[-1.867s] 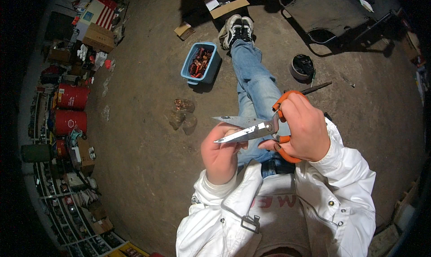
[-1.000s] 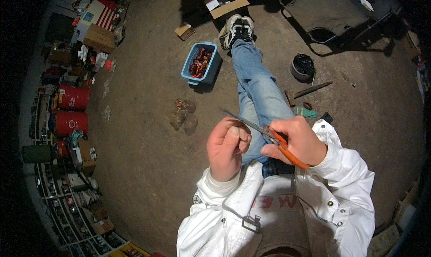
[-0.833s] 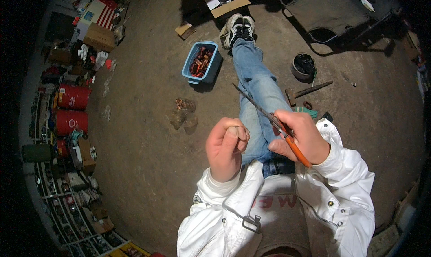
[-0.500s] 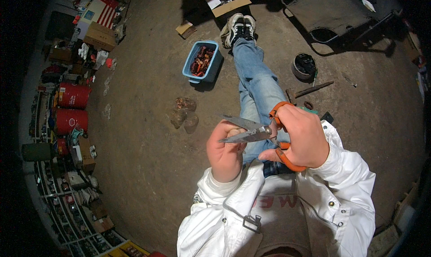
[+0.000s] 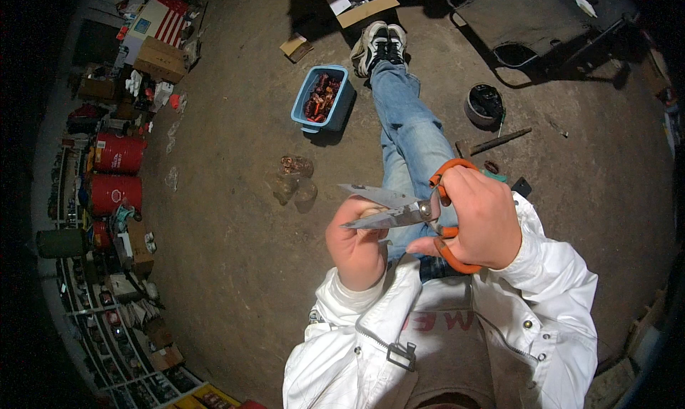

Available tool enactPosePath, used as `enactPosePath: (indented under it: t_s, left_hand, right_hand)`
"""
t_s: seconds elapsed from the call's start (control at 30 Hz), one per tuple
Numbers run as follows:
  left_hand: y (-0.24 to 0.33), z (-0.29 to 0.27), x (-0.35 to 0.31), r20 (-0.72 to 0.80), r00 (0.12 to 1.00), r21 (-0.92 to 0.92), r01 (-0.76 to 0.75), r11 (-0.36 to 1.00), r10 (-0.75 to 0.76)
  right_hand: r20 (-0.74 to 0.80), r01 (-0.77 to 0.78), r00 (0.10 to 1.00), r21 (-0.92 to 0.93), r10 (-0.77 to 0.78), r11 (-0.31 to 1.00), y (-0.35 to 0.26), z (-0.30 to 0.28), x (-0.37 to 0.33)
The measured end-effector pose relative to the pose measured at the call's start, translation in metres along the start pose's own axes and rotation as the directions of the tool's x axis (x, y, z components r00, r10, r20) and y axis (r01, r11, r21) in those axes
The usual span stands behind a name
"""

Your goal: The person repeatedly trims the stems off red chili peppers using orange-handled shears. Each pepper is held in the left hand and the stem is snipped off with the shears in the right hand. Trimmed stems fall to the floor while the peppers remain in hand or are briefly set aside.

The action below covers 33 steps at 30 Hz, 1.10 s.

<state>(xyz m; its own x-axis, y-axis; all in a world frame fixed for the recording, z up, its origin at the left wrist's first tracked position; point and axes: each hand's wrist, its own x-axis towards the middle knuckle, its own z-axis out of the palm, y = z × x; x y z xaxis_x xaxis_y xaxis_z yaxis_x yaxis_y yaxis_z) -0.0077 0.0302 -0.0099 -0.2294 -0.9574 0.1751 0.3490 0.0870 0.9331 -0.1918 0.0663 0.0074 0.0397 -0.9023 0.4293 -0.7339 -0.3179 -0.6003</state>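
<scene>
Scissors with orange handles [image 5: 390,217] are gripped in my right hand [image 5: 486,216], their grey blades spread apart and pointing left. The handle loops wrap around my right fingers, and the thumb lies along the lower loop. My left hand [image 5: 354,241] is closed just behind and below the blades, its fingers curled by the lower blade. Whatever is pinched in it, if anything, is hidden by the blades and fingers. Both hands are above my outstretched legs in blue jeans [image 5: 407,116].
Left of my legs stand a blue plastic tub [image 5: 302,116] of reddish-brown pieces and several small clear bags [image 5: 294,180]. A black-filled bucket [image 5: 484,106], a hammer [image 5: 499,141] and a folding chair [image 5: 524,23] lie rightward. Red drums [image 5: 116,194] and shelves line the far left.
Both hands and the scissors have shifted slightly to the left. The blades remain spread about as before.
</scene>
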Motion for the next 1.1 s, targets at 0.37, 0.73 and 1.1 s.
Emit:
enactPosePath:
  t_s: [0.37,0.73,1.1]
  left_hand:
    - [-0.0038,0.0000,-0.0006,-0.046,0.998,-0.005,-0.039,0.999,0.039]
    - [-0.0010,-0.0028,0.0020,-0.027,0.993,0.198,-0.105,0.975,0.113]
    - [0.0025,-0.0026,0.0003,-0.022,0.999,0.076,-0.033,0.997,0.034]
  right_hand:
    - [-0.044,0.016,0.999,-0.013,-0.017,1.000,-0.0006,0.0021,-0.0004]
    - [0.046,0.007,0.999,-0.010,-0.007,1.000,-0.0001,-0.0016,0.0019]
    - [-0.021,0.000,1.000,-0.042,-0.001,0.999,0.0024,0.0060,-0.0029]
